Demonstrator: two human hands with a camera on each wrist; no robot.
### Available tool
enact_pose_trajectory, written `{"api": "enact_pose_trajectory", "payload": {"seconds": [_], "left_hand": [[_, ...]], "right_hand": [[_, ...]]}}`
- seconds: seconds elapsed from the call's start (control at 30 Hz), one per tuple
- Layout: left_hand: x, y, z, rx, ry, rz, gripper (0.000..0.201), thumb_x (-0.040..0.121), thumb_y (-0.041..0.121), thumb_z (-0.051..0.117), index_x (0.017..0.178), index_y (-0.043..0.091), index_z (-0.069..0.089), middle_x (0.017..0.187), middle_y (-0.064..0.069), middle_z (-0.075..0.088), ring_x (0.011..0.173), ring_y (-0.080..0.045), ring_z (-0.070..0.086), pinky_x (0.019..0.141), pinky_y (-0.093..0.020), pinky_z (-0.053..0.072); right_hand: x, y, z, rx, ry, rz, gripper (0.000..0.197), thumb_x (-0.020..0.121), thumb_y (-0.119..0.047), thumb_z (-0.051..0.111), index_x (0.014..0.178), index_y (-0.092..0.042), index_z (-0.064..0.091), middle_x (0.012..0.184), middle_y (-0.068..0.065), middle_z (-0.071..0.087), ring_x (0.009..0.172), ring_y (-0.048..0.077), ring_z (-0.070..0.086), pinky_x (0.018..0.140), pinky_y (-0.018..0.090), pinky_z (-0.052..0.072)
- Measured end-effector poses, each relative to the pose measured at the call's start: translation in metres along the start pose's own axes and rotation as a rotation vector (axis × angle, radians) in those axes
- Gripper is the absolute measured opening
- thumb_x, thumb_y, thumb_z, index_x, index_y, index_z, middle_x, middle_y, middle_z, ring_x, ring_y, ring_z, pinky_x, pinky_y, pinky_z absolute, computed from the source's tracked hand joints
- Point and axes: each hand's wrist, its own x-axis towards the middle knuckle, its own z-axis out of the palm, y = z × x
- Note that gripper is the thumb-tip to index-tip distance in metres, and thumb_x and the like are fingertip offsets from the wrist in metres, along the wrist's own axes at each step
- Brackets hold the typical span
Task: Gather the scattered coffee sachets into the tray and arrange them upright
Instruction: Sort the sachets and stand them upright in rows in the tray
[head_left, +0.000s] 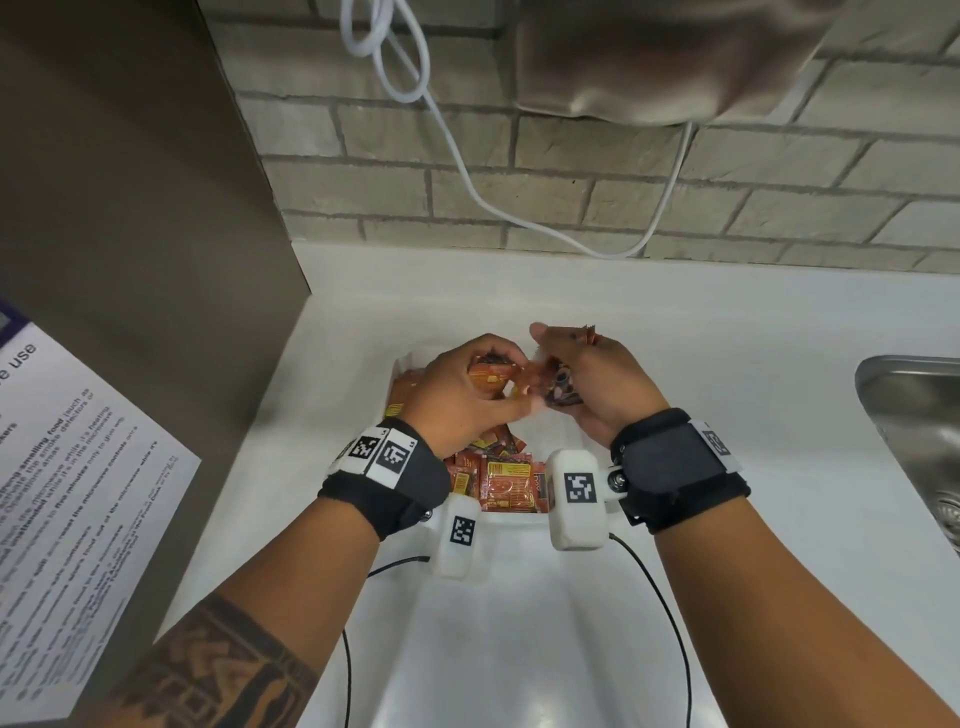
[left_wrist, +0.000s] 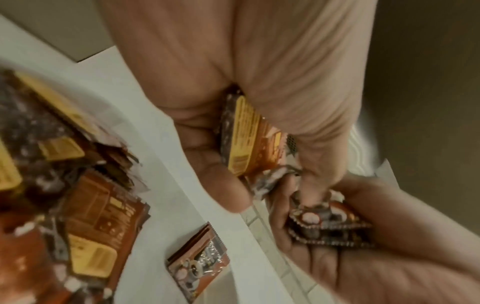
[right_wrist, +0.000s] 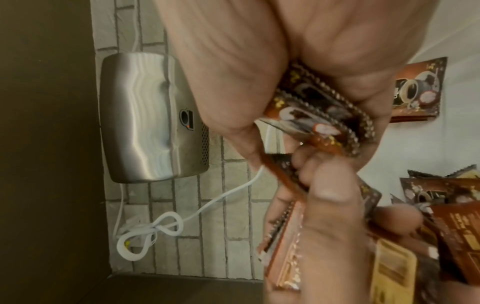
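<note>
Both hands meet above the white tray (head_left: 403, 364) on the counter. My left hand (head_left: 470, 387) grips orange-brown coffee sachets (head_left: 491, 378), seen close in the left wrist view with a yellow label (left_wrist: 246, 139). My right hand (head_left: 579, 379) holds a small stack of dark sachets (head_left: 561, 391) edge-on in its palm (left_wrist: 324, 225). The left fingers (right_wrist: 332, 205) touch that stack (right_wrist: 324, 117). A heap of sachets (head_left: 506, 480) lies in the tray below the wrists. One sachet (left_wrist: 200, 261) lies apart on the white surface (right_wrist: 415, 90).
A steel sink (head_left: 914, 415) sits at the right edge of the counter. On the brick wall hang a metal hand dryer (head_left: 649, 62) and a looped white cable (head_left: 457, 156). A brown cabinet with a printed notice (head_left: 78, 493) stands on the left.
</note>
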Motion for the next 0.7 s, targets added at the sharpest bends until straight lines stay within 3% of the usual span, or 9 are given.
{"api": "enact_pose_trajectory", "payload": {"seconds": [0.07,0.17,0.27,0.33,0.43,0.57,0.63,0.7], "left_hand": [[0.000,0.000,-0.004,-0.203,0.018,-0.130,0.022,0.088,0.013,0.073,0.107,0.022,0.067,0.094,-0.005,0.075,0.079,-0.020,0.075,0.056,-0.036,0.061],[-0.001,-0.001,-0.011,-0.410,0.038,-0.204,0.017,0.093,0.015,0.067,0.109,0.019,0.067,0.098,-0.008,0.076,0.084,-0.032,0.075,0.051,-0.030,0.055],[-0.002,0.003,-0.011,-0.493,-0.005,-0.210,0.024,0.093,0.023,0.069,0.116,0.015,0.067,0.102,-0.010,0.076,0.090,-0.031,0.075,0.048,-0.026,0.054],[-0.002,0.004,-0.010,-0.517,-0.035,-0.213,0.031,0.091,0.027,0.070,0.118,0.011,0.067,0.106,-0.010,0.075,0.094,-0.029,0.075,0.048,-0.025,0.054],[-0.003,0.002,-0.008,-0.524,-0.078,-0.225,0.033,0.089,0.025,0.072,0.119,0.012,0.068,0.108,-0.008,0.075,0.096,-0.027,0.074,0.049,-0.025,0.056],[-0.005,0.001,-0.005,-0.483,-0.106,-0.237,0.024,0.089,0.027,0.073,0.110,0.015,0.070,0.099,-0.005,0.076,0.094,-0.027,0.075,0.053,-0.027,0.058],[-0.004,-0.001,-0.006,-0.578,-0.072,-0.300,0.024,0.095,0.021,0.066,0.115,0.008,0.068,0.099,-0.014,0.072,0.094,-0.032,0.074,0.056,-0.030,0.059],[-0.003,-0.004,-0.009,-0.715,-0.035,-0.374,0.025,0.096,0.005,0.058,0.120,0.002,0.063,0.102,-0.022,0.068,0.095,-0.037,0.072,0.058,-0.033,0.060]], "right_hand": [[0.000,0.000,-0.001,0.043,0.020,-0.008,0.019,0.095,-0.027,0.067,0.095,-0.008,0.066,0.072,0.009,0.064,0.062,0.020,0.061,0.070,0.035,0.055],[0.005,0.003,-0.007,-0.045,0.103,-0.088,0.034,0.088,-0.027,0.076,0.110,-0.006,0.063,0.071,0.009,0.058,0.059,0.022,0.053,0.069,0.039,0.049],[0.002,0.007,-0.007,-0.114,-0.023,-0.096,0.039,0.083,-0.026,0.080,0.114,-0.008,0.064,0.081,0.003,0.067,0.072,0.020,0.061,0.069,0.032,0.053],[-0.003,0.007,-0.003,-0.098,-0.131,-0.102,0.027,0.086,-0.020,0.077,0.105,-0.004,0.067,0.083,0.000,0.075,0.080,0.018,0.072,0.072,0.028,0.058],[-0.005,0.006,0.000,0.013,-0.157,-0.122,0.019,0.089,-0.005,0.072,0.106,0.002,0.068,0.090,0.008,0.077,0.088,0.022,0.074,0.074,0.028,0.058],[-0.003,0.007,0.000,0.038,-0.136,-0.127,0.016,0.092,0.005,0.059,0.104,-0.004,0.068,0.088,0.012,0.073,0.083,0.025,0.071,0.074,0.035,0.058],[0.001,0.008,-0.003,0.053,-0.090,-0.129,0.025,0.094,0.005,0.054,0.114,-0.006,0.065,0.097,0.016,0.072,0.089,0.027,0.071,0.083,0.041,0.059],[0.001,0.008,-0.005,0.062,-0.069,-0.132,0.034,0.096,0.005,0.052,0.125,-0.010,0.061,0.099,0.015,0.070,0.088,0.026,0.071,0.087,0.042,0.057]]}}
